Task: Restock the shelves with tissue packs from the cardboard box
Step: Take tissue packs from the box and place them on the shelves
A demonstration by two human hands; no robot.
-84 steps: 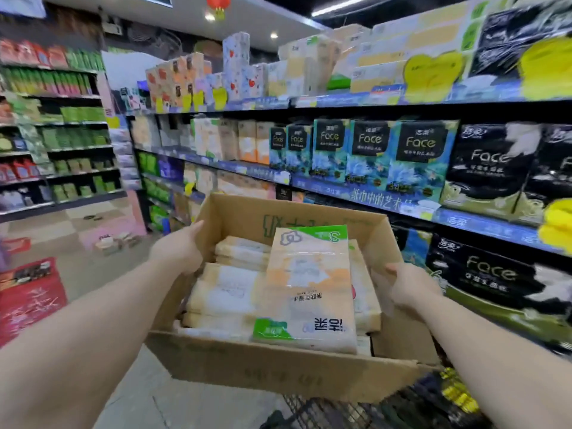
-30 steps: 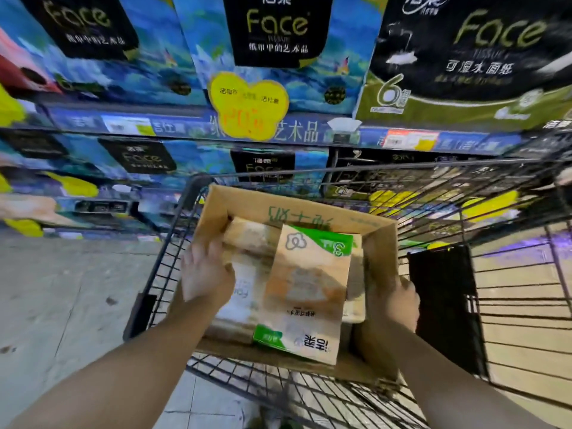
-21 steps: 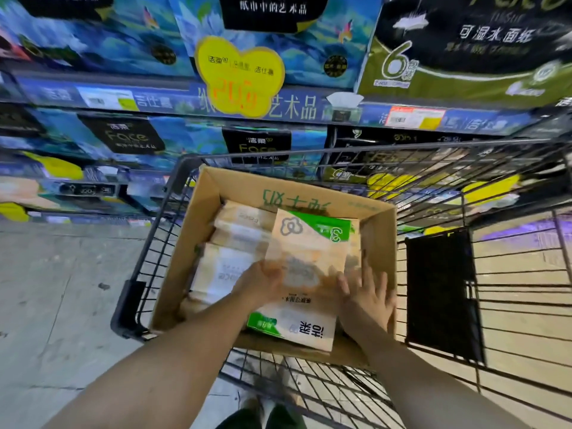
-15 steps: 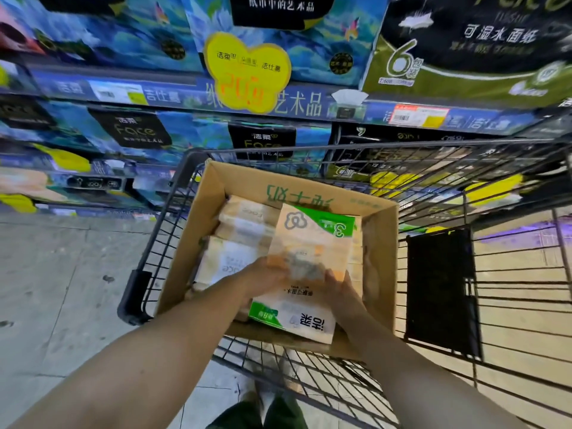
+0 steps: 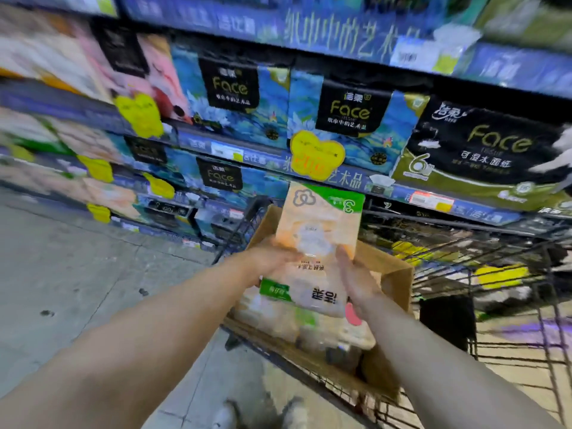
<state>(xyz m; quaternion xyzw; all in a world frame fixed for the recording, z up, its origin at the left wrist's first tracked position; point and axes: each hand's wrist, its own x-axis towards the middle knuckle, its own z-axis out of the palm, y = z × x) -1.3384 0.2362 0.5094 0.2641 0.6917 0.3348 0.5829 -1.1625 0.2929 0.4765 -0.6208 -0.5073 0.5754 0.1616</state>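
An orange and white tissue pack (image 5: 315,243) with a green corner is raised above the cardboard box (image 5: 393,274). My left hand (image 5: 272,258) grips its left edge and my right hand (image 5: 356,277) grips its right edge. More tissue packs (image 5: 278,323) lie in the box below, blurred. The box sits in a wire shopping cart (image 5: 495,335). Shelves (image 5: 278,159) stacked with blue and black "Face" tissue packs stand straight ahead.
Yellow price tags (image 5: 315,154) hang from the blue shelf rails. Grey floor (image 5: 77,274) lies open to the left of the cart. My shoes (image 5: 260,413) show at the bottom edge. A black panel (image 5: 445,323) sits inside the cart on the right.
Both hands closed on the top pack and lifted it up out of the box toward the shelves. The camera tilted up and to the left; the view is now blurred.
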